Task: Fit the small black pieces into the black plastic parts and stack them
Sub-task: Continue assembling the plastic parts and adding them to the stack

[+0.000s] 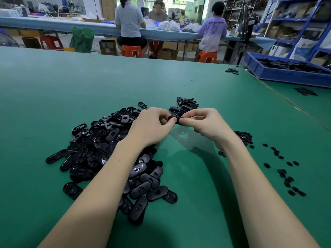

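Above the green table my left hand (154, 126) and my right hand (204, 122) meet and pinch one oval black plastic part (176, 119) between their fingertips. Fingers hide most of it, and I cannot see a small piece in it. A big loose heap of the same oval parts (111, 154) lies under and left of my left forearm. Behind my hands sits a stacked group of parts (186, 105). Small round black pieces (284, 172) lie scattered to the right of my right forearm, with a denser cluster (244, 136) near my right wrist.
A blue bin (283, 76) holding black parts stands at the far right on a neighbouring table. A few stray parts (232, 71) lie near the far table edge. Three people sit on orange stools (132, 51) at a long bench behind.
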